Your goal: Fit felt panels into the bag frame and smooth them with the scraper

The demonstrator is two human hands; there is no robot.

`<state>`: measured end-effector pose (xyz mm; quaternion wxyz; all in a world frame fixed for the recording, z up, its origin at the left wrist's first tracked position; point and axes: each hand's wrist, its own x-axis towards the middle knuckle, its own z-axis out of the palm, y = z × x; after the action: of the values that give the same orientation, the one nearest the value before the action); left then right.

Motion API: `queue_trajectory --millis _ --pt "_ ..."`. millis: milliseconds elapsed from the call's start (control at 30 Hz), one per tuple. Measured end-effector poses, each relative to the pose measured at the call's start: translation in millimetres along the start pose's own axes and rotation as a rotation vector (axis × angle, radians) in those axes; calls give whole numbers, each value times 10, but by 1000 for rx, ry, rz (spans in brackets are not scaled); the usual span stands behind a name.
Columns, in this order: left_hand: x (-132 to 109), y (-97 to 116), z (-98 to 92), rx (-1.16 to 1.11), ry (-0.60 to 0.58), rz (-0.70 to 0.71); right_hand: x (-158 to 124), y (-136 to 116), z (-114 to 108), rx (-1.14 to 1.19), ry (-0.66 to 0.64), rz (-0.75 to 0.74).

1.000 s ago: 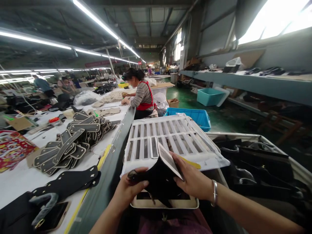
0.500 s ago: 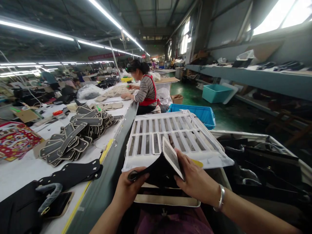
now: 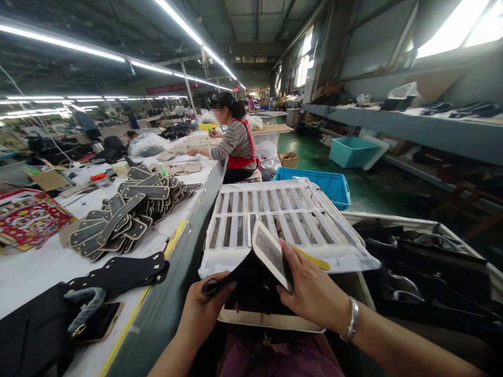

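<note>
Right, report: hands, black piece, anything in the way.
Left hand grips black piece at left; right hand grips pale-rimmed panel. Piece curved between them. White slatted tray just beyond.

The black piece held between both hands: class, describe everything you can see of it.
The black piece looks flexible, perhaps leather or fabric, and is bent. The left hand grips its left edge, which looks rolled. At its other side, the right hand holds a panel with a pale border and grey face, tilted up; whether the two are joined is unclear. The piece is nearer the wearer than the white slotted rack.
</note>
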<state>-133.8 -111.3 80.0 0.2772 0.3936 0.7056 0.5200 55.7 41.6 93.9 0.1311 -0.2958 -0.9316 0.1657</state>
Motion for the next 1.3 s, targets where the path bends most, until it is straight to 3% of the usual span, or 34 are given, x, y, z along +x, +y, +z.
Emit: queue_trajectory --millis 200,367,500,567,667,733,867,967,1133,1300 --pt "-34 -49 -100 38 53 -17 52 -75 104 1 -14 -9" --pt "-2 -182 -263 45 178 -51 190 -221 283 38 37 -55" --pt "39 -243 -286 -22 214 -129 223 -268 289 -14 44 -57" --pt "47 -265 -228 -139 111 -165 209 -264 253 -31 39 -50" --pt "38 -307 -52 -327 -244 -188 197 -236 203 -22 23 23" --pt "46 -345 87 -301 -420 -173 201 -199 193 -7 15 87" --pt "153 -384 280 86 -379 26 191 -86 210 21 42 134" --pt "250 -322 327 193 -405 129 145 -9 227 15 56 136" --pt "313 -230 307 204 -538 99 47 39 276 -50 89 89" --pt "406 -476 311 162 -616 -69 5 -25 267 -109 130 30"
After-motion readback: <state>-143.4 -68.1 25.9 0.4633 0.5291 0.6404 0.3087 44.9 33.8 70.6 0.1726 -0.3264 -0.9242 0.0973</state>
